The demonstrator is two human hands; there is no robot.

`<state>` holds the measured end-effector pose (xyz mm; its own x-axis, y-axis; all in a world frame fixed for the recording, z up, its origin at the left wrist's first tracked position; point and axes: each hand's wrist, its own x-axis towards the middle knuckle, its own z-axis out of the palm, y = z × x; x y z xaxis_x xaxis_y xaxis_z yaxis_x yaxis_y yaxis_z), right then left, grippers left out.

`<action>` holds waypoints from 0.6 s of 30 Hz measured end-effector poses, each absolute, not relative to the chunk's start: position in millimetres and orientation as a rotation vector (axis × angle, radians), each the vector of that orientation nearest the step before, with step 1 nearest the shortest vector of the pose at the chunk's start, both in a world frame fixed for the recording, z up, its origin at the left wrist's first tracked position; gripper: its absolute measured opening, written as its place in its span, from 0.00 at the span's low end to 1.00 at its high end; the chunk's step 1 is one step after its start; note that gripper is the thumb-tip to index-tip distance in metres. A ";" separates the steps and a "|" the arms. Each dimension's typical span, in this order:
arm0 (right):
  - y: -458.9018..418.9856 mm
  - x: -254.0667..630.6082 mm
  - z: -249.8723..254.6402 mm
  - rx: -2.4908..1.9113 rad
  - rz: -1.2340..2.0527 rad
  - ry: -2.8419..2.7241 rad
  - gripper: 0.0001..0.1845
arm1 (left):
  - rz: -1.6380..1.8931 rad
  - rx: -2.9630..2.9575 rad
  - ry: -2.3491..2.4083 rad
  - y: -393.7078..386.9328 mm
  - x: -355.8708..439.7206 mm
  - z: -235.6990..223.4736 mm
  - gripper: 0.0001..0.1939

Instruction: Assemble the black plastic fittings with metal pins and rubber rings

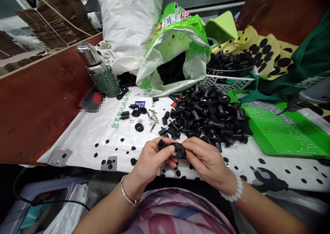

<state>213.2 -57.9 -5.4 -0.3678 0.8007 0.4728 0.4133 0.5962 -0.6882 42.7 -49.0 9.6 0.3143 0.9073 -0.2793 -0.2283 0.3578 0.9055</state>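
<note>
Close to the table's front edge, my left hand (154, 158) is closed on a round black plastic part (179, 150), its thumb pressing near a small metal piece. A little black cylinder (161, 144) pokes up by the same hand's index finger. My right hand (206, 158) pinches the right rim of the round part. Just beyond lies a big heap of black plastic parts (206, 113). Left of the heap are several thin metal strips (153, 118) and loose black discs (139, 127) and cylinders (124, 115).
Behind the heap an open green-and-white bag (177, 38) holds black parts. A green tray (291, 134) with small shiny pieces is at right, beside a power tool (309, 96). A metal flask (96, 68) stands at left. A bowl (229, 70) sits in a white basket (227, 83).
</note>
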 end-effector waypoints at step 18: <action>-65.3 214.4 -0.9 -1.054 0.220 -1.982 0.13 | 0.948 0.842 0.957 -48.0 48.6 0.2 0.13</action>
<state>214.4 -65.3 -0.9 -0.2758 0.7460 0.6062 0.5946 0.6279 -0.5022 48.6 -48.0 0.2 0.2682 0.9215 -0.2809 -0.2714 0.3521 0.8958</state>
